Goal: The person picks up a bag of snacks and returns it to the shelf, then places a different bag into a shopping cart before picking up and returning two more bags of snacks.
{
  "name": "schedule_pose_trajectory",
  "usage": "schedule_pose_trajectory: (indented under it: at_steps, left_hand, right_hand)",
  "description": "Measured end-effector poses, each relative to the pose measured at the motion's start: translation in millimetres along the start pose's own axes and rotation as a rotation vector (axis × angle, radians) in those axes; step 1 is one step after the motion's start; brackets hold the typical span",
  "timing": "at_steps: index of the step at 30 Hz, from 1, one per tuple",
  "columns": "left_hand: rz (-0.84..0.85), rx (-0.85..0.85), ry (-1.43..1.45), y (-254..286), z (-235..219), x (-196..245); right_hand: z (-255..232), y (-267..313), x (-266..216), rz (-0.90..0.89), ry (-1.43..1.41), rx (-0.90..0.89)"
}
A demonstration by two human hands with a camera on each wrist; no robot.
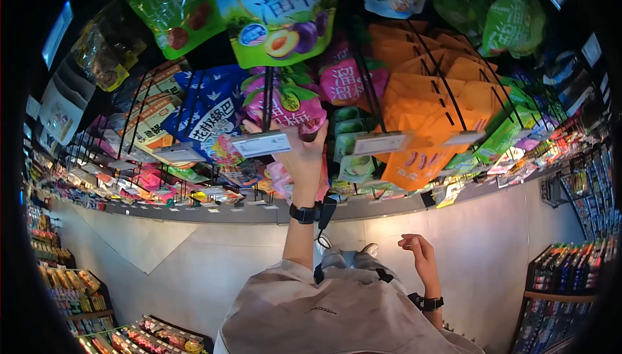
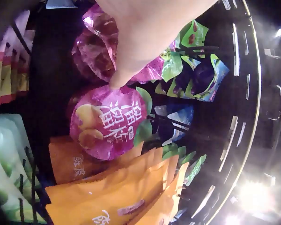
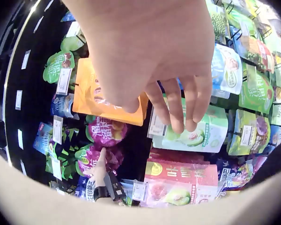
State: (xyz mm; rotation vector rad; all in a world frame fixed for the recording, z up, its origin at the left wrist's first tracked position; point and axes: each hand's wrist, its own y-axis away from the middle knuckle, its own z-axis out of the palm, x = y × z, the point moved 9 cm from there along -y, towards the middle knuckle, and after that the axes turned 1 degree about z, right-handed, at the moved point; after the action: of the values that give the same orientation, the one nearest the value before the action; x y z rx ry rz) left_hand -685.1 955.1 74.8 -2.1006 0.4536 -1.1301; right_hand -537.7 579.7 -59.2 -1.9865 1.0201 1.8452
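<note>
My left hand [image 1: 302, 159] reaches up to the hanging rack and grips a round magenta snack bag [image 1: 295, 106] with a green leaf-shaped top. In the head view its fingers and thumb lie on opposite sides of the bag's lower part, behind a price tag [image 1: 262, 145]. The left wrist view shows that hand [image 2: 145, 37] against shiny magenta wrapping [image 2: 94, 47]; its far fingers are hidden. Just beside it hangs another magenta bag [image 2: 110, 123] with fruit printed on it. Down by my side, the right hand [image 1: 420, 254] hangs with loosely bent fingers, holding nothing.
Orange bags [image 1: 424, 108] hang right of the magenta ones, and blue bags [image 1: 206, 111] hang left. A large blue-green plum bag [image 1: 278, 14] hangs overhead. Black metal hooks [image 1: 369, 88] stick out between the rows. Another stocked shelf [image 1: 562, 276] stands at the lower right.
</note>
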Motion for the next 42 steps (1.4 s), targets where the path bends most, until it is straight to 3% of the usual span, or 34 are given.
schedule_pose_trajectory:
  at_steps: [4, 8, 12, 14, 16, 17, 18, 21, 24, 28, 30, 33, 36, 40, 42]
  left_hand:
    - [-0.1, -0.12, 0.049, 9, -8, 17]
    - [-0.11, -0.04, 0.065, 34, -7, -1]
    - [-0.002, -0.044, 0.044, 64, -37, 35]
    - [-0.053, -0.097, 0.103, 100, -40, 46]
    - [-0.227, -0.195, 0.424, 142, -41, 71]
    - [-0.174, -0.181, 0.319, 159, -46, 91]
    - [-0.208, -0.248, 0.405, 175, -41, 103]
    - [-0.305, -0.432, 0.748, 224, -14, 168]
    - [-0.509, -0.71, 0.943, 279, 31, 236]
    - [-0.418, -0.911, 0.955, 333, 73, 367]
    - [-0.619, -1.076, 1.174, 365, 103, 418]
    - [-1.184, -1.275, 1.606, 416, 148, 501]
    - [-1.378, -1.445, 1.814, 463, 207, 573]
    - [-1.684, -1.545, 1.925, 526, 288, 671]
    - [-1.785, -1.598, 1.865, 557, 325, 720]
  right_hand:
    - [-25, 22, 14, -0.013, -0.033, 0.075]
    - [-58, 46, 33, -0.027, -0.086, 0.104]
    - [-111, 77, 59, -0.064, -0.159, 0.138]
    - [-147, 96, 80, -0.071, -0.19, 0.167]
    - [-192, 120, 102, -0.086, -0.213, 0.203]
    - [-215, 132, 116, -0.095, -0.231, 0.225]
    - [-235, 150, 132, -0.089, -0.248, 0.252]
    - [-303, 191, 149, -0.071, -0.272, 0.358]
    - [-365, 227, 173, -0.044, -0.267, 0.475]
    - [-426, 263, 197, -0.063, -0.307, 0.578]
    - [-448, 273, 215, -0.037, -0.303, 0.635]
    - [-483, 283, 244, 0.007, -0.321, 0.714]
    - [-525, 283, 260, 0.03, -0.36, 0.772]
    - [-609, 282, 285, 0.086, -0.302, 0.853]
    - [-651, 283, 291, 0.107, -0.655, 0.971]
